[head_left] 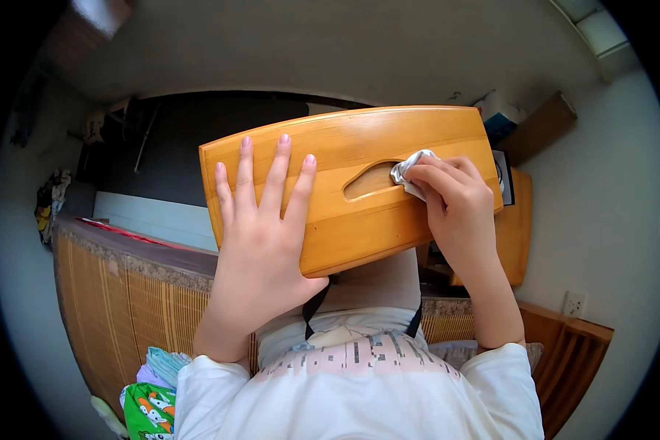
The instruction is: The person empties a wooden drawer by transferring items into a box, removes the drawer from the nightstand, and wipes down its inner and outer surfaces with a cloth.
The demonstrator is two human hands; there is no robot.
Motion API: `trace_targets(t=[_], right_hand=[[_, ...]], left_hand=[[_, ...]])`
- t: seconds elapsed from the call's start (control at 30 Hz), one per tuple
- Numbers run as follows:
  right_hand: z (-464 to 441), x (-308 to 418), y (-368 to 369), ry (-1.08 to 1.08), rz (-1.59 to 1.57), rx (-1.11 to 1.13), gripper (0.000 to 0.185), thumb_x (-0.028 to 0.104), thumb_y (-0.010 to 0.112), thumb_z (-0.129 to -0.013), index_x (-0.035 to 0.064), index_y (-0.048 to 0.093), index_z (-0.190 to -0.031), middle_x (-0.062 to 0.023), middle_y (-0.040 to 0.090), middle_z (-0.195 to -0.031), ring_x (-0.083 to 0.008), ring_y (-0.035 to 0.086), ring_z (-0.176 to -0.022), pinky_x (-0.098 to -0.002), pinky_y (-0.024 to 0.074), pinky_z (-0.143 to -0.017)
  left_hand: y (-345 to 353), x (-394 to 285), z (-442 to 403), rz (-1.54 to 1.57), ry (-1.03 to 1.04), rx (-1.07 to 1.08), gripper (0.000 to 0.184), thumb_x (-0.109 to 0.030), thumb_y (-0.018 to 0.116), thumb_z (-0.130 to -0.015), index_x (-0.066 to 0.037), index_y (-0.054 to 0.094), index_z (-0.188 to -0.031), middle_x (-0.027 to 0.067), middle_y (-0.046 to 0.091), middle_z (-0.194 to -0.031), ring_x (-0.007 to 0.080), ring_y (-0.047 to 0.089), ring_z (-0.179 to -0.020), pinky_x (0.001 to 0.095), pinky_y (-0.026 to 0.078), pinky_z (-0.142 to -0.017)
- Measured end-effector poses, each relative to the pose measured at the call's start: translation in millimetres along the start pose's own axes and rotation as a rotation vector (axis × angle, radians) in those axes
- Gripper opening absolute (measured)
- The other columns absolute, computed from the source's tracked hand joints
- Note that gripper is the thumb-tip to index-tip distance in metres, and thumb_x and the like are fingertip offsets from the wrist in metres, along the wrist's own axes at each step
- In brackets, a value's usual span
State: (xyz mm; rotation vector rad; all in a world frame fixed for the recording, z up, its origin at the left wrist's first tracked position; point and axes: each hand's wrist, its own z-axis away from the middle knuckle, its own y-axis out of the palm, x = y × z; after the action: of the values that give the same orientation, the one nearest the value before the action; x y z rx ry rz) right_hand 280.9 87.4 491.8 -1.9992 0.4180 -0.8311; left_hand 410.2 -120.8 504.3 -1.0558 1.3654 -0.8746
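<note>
Worn: white T-shirt (359, 411), short sleeves, loose at the left cuff (211, 378) and right cuff (500, 370). Chest print (359, 357): pale pink band, scattered small grey and dark upright bars. Dark narrow straps, one left (314, 312), one right (415, 323), at the shirt's far edge. Trousers (374, 286) pale, plain. Forearms, left hand (260, 242) and right hand (458, 194) bare; fingers slender.

At one wooden panel (345, 150) are one oblong cutout (370, 181), one white cloth (406, 170) and two grips, left grip (260, 227) and right grip (458, 191), with one wall socket (574, 303) to the panel's lower right.
</note>
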Motion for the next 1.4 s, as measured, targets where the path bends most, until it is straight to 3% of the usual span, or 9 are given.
trace_targets(t=[0.3, 0.5, 0.63, 0.7, 0.9, 0.97, 1.1, 1.2, 1.4], right_hand=[[26.6, -45.8, -79.0, 0.507, -0.625, -0.021, 0.013, 0.004, 0.069, -0.095, 0.0020, 0.073, -0.107, -0.0042, 0.072, -0.091, -0.0111, 0.066, -0.081, -0.0242, 0.0517, -0.075], [-7.5, -62.8, -32.5, 0.221, -0.422, -0.258, 0.026, 0.009, 0.064, -0.100, 0.0061, 0.066, -0.126, -0.0072, 0.064, -0.114, -0.0161, 0.061, -0.097, -0.0266, 0.0506, -0.088], [-34.0, -38.5, -23.2, -0.200, 0.016, 0.452, 0.032, 0.034, 0.067, -0.098, 0.0047, 0.071, -0.111, -0.0134, 0.070, -0.098, -0.0282, 0.066, -0.095, -0.0408, 0.0536, -0.083], [-49.5, -27.0, -37.7, 0.062, -0.015, 0.835, 0.042, 0.041, 0.077, -0.088, 0.0006, 0.073, -0.097, -0.0141, 0.068, -0.078, -0.0278, 0.066, -0.078, -0.0387, 0.0521, -0.069], [5.5, -15.0, -47.6, 0.114, -0.400, 0.597, 0.037, 0.024, 0.089, -0.073, -0.0034, 0.065, -0.081, -0.0153, 0.057, -0.069, -0.0289, 0.059, -0.064, -0.0361, 0.0447, -0.058], [22.6, 2.5, -53.0, -0.050, -0.300, 0.383, 0.035, 0.022, 0.089, -0.072, -0.0014, 0.064, -0.080, -0.0132, 0.054, -0.068, -0.0307, 0.056, -0.063, -0.0385, 0.0440, -0.058], [39.1, 22.8, -52.6, -0.310, -0.053, 0.194, 0.026, 0.010, 0.082, -0.065, 0.0076, 0.059, -0.076, -0.0052, 0.052, -0.071, -0.0244, 0.054, -0.064, -0.0365, 0.0429, -0.057], [55.2, 41.1, -50.2, -0.473, 0.020, 0.176, 0.018, 0.012, 0.071, -0.064, 0.0112, 0.059, -0.078, 0.0000, 0.051, -0.072, -0.0178, 0.051, -0.065, -0.0314, 0.0401, -0.056], [91.6, 56.7, -34.7, -0.553, -0.026, 0.339, 0.014, 0.016, 0.068, -0.068, 0.0122, 0.064, -0.081, 0.0022, 0.054, -0.077, -0.0154, 0.053, -0.069, -0.0283, 0.0422, -0.057]], left_hand=[[0.8, -4.1, 22.5, -0.028, 0.044, 0.050, 0.116, -0.038, 0.094, -0.055, -0.006, 0.041, -0.153, 0.0242, 0.027, -0.164, 0.0562, 0.014, -0.151, 0.0713, 0.010, -0.120], [12.6, -18.3, 50.1, -0.117, 0.115, 0.080, 0.114, -0.038, 0.095, -0.057, -0.001, 0.043, -0.152, 0.0292, 0.023, -0.165, 0.0611, 0.010, -0.150, 0.0770, 0.007, -0.116], [13.3, -14.9, 54.4, -0.164, 0.165, 0.063, 0.109, -0.034, 0.095, -0.057, -0.001, 0.046, -0.149, 0.0276, 0.026, -0.164, 0.0623, 0.013, -0.149, 0.0786, 0.009, -0.116], [17.7, -9.3, 56.0, -0.194, 0.150, 0.052, 0.103, -0.030, 0.093, -0.057, -0.005, 0.050, -0.148, 0.0227, 0.031, -0.164, 0.0590, 0.016, -0.150, 0.0784, 0.011, -0.116], [55.7, 34.9, 62.1, -0.364, 0.115, -0.513, 0.087, -0.010, 0.085, -0.068, -0.020, 0.054, -0.149, 0.0140, 0.030, -0.167, 0.0458, 0.018, -0.155, 0.0658, 0.016, -0.122], [107.8, 45.0, 53.3, 0.314, -0.195, -0.922, 0.081, -0.014, 0.074, -0.085, -0.019, 0.038, -0.158, 0.0145, 0.030, -0.166, 0.0431, 0.019, -0.155, 0.0585, 0.017, -0.123], [217.6, 76.6, 49.0, 2.141, -0.627, -0.139, 0.082, -0.048, 0.056, -0.102, -0.014, 0.016, -0.164, 0.0164, 0.036, -0.161, 0.0377, 0.037, -0.147, 0.0499, 0.029, -0.121], [258.3, 69.6, 35.7, 1.986, -0.273, -0.119, 0.094, -0.069, 0.052, -0.096, -0.011, 0.021, -0.163, 0.0176, 0.042, -0.157, 0.0325, 0.044, -0.142, 0.0465, 0.035, -0.118], [249.4, 90.9, 45.2, 2.148, -0.317, -0.063, 0.096, -0.071, 0.054, -0.094, -0.008, 0.025, -0.161, 0.0173, 0.044, -0.155, 0.0315, 0.045, -0.142, 0.0459, 0.036, -0.117]])
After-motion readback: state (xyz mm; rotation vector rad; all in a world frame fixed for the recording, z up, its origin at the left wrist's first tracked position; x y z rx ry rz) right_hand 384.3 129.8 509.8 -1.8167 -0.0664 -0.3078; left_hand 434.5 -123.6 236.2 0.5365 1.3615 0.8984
